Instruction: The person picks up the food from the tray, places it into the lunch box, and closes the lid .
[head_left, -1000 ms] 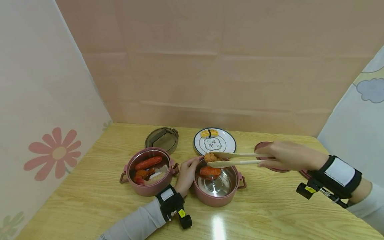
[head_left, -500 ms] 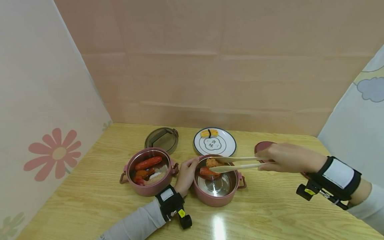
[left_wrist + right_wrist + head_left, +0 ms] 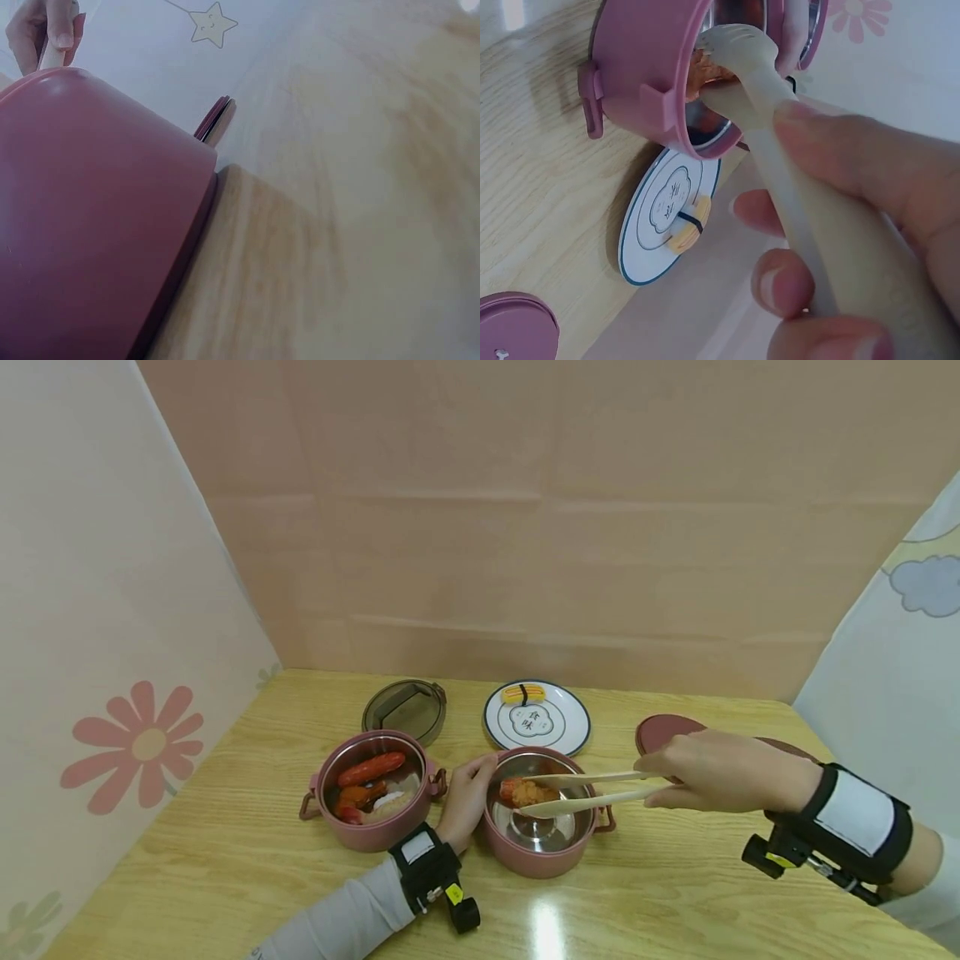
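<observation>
My right hand grips a pair of cream tongs. The tong tips reach into the right pink pot, on either side of a piece of fried chicken. An orange-red food piece shows beside the chicken, partly covered by it. In the right wrist view the tong heads are down inside the rim, with the chicken between them. My left hand holds the pot's left side at the rim; its handle there is hidden.
Left of that hand, another pink pot holds a sausage and several other food pieces. Behind stand a brownish lid and a white plate bearing egg sushi. Dark pink round lids lie at the right.
The tongs have come down with the fried chicken from rim height into the right pot, beside the orange-red piece. My right hand has lowered slightly; my left hand and the pots stay put.
</observation>
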Demonstrator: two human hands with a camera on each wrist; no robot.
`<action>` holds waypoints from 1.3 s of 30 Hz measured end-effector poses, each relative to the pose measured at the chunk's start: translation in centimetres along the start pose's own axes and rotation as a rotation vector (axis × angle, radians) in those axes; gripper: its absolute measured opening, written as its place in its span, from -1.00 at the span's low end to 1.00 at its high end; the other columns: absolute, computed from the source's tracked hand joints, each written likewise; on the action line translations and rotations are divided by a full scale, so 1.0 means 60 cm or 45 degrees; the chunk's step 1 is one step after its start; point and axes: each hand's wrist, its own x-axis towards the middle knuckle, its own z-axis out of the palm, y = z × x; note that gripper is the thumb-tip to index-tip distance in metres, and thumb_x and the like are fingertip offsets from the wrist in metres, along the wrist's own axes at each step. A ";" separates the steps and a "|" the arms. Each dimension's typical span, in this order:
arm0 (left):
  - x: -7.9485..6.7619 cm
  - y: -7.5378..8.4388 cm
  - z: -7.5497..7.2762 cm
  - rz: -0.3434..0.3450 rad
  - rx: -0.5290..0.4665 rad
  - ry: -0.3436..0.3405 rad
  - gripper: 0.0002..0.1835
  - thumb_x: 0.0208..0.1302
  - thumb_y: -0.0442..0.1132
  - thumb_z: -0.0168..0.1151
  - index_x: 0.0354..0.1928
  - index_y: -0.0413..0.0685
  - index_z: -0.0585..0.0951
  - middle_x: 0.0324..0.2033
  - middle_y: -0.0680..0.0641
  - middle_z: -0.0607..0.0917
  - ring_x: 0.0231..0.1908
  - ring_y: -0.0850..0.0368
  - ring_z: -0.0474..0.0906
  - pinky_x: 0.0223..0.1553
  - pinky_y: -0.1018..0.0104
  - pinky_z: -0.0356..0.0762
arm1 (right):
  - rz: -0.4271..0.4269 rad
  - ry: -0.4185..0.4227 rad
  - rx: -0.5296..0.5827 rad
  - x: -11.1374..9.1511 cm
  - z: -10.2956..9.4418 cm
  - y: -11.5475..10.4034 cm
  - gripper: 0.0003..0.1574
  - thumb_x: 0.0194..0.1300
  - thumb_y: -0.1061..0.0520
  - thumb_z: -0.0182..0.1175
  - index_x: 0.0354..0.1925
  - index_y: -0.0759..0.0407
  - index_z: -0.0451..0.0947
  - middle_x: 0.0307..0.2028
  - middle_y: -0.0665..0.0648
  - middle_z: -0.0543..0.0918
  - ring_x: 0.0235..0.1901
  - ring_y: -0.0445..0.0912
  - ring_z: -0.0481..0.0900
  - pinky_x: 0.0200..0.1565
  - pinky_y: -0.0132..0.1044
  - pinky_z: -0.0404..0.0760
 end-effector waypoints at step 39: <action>0.003 0.002 0.003 -0.059 -0.003 0.006 -0.54 0.39 -0.01 -0.05 0.15 -0.14 0.56 0.15 -0.15 0.57 0.24 -0.04 0.37 0.30 0.00 0.25 | 0.144 0.036 -0.188 0.007 0.005 -0.048 -0.47 0.03 -0.33 0.23 -0.17 -0.03 0.60 -0.46 -0.17 0.63 -0.67 -0.35 0.34 -0.59 -0.36 0.48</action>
